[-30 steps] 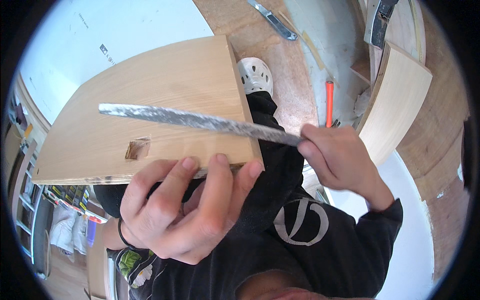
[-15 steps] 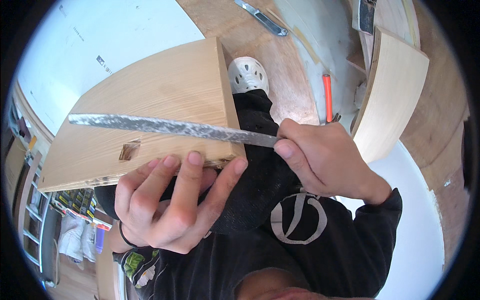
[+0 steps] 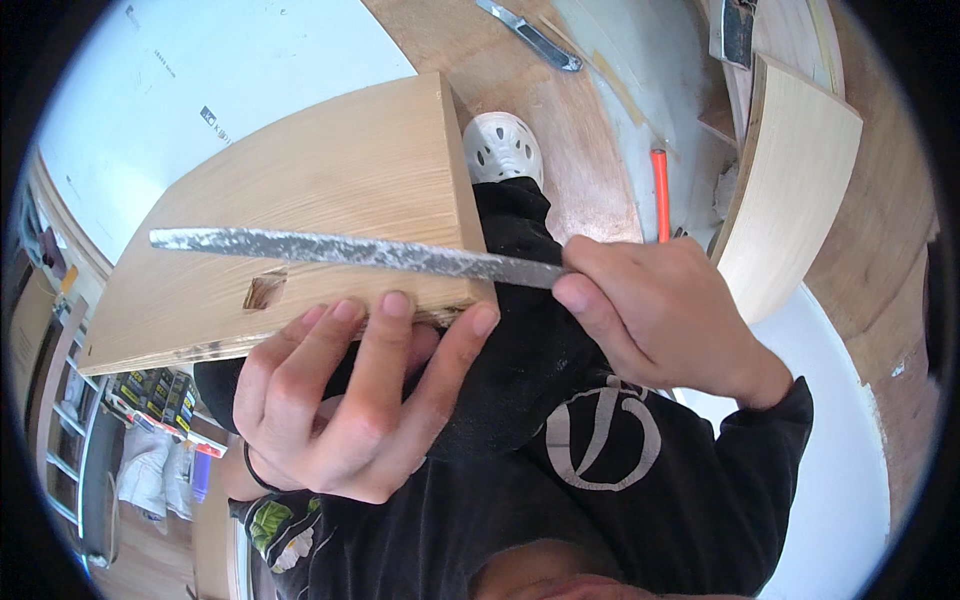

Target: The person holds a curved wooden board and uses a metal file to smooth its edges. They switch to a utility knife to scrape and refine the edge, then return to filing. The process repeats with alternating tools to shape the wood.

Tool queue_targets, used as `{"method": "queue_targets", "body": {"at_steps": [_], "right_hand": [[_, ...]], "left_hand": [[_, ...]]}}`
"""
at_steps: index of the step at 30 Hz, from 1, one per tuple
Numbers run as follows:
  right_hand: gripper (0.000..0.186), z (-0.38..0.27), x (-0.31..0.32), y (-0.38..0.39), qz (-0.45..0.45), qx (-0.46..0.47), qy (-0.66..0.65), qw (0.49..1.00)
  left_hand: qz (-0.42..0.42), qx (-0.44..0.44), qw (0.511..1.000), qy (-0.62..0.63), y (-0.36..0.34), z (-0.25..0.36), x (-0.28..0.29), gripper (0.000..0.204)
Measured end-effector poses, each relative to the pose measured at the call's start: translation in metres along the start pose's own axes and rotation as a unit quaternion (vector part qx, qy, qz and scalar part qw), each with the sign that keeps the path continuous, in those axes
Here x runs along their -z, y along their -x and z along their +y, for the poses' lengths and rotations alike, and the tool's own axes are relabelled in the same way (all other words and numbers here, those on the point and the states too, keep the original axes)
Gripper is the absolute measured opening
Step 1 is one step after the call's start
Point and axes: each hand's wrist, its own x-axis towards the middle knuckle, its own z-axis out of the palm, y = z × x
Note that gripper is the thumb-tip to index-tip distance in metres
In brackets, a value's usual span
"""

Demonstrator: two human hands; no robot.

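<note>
The wooden panel (image 3: 320, 165) lies in front of the person, its near edge over the black trousers (image 3: 520, 370); I can't see what bears it underneath. It's a thick, pale piece with fine straight grain, the face smooth, the far edge bowed to my eye. A squarish hole (image 3: 265, 290) is cut near the near edge, its inner wall browner and rougher than the face. Dark smudges mark that near edge toward the left corner, and the wood looks ragged by the near right corner.

The left hand (image 3: 350, 410) grips the near edge toward that right corner, fingers spread apart, tips up on the face. The right hand (image 3: 665, 315) is closed in a fist around one end of a file (image 3: 350, 251), a long, slim, flat strip of grey metal, speckled with white and palest at its free end. It crosses the panel's face from beyond the right edge, passing on the far side of the hole. Whether it touches the wood, I can't tell.
</note>
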Motion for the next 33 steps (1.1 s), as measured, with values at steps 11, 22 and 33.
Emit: {"method": "queue_targets", "body": {"at_steps": [11, 22, 33], "right_hand": [[0.029, 0.006, -0.002, 0.004, 0.033, 0.04, -0.004, 0.999], [0.031, 0.004, -0.003, -0.007, 0.048, 0.029, -0.002, 0.998], [0.031, 0.008, -0.008, 0.002, 0.099, 0.085, -0.012, 0.991]], "left_hand": [[0.0, -0.03, 0.999, 0.01, -0.003, -0.006, 0.0, 0.028], [-0.03, -0.046, 0.997, 0.047, -0.004, -0.008, 0.005, 0.038], [-0.017, -0.046, 0.999, 0.005, -0.006, -0.007, 0.004, 0.03]]}}
